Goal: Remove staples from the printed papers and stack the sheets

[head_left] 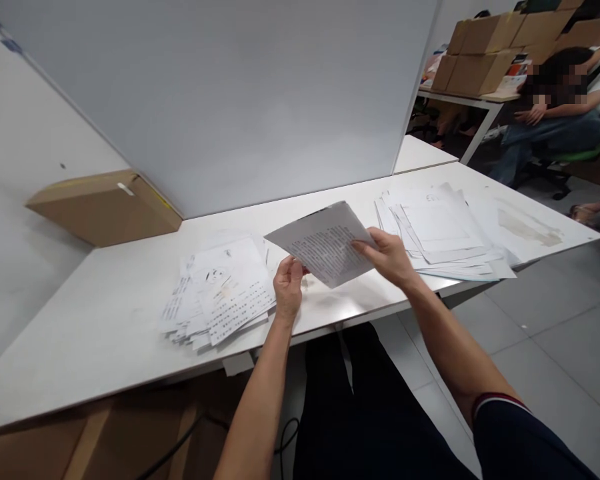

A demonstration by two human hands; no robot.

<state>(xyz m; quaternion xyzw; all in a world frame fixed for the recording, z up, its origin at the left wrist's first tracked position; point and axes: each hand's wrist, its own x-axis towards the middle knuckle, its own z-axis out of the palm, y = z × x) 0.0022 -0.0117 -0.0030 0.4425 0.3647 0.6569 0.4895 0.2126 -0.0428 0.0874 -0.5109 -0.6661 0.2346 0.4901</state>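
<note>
Printed sheet (325, 243): greyish white, lines of small dark text packed across its middle and lower part, plain band above, thin dark strip along part of the far edge. Text too small to read. Can't tell if it's one page or several. It's in the air over the near part of the desk (105, 320), tilted, between two paper piles.

Right hand (387, 257): pinching the sheet's right side, thumb on the printed face, other fingers behind. Left hand (288, 287): fingers curled at the lower-left edge; can't tell if it's actually gripping.

Left pile (235, 280): fanned, rows of dark marks, sketch-like scribbles on top. Right pile (435, 230): loose, mostly plain faces, some corners past the desk's near edge.

Behind: big pale panel (260, 100); cardboard box (110, 210) leaning at left. Seated person (555, 137) at far right, beside stacked cartons (480, 60).
</note>
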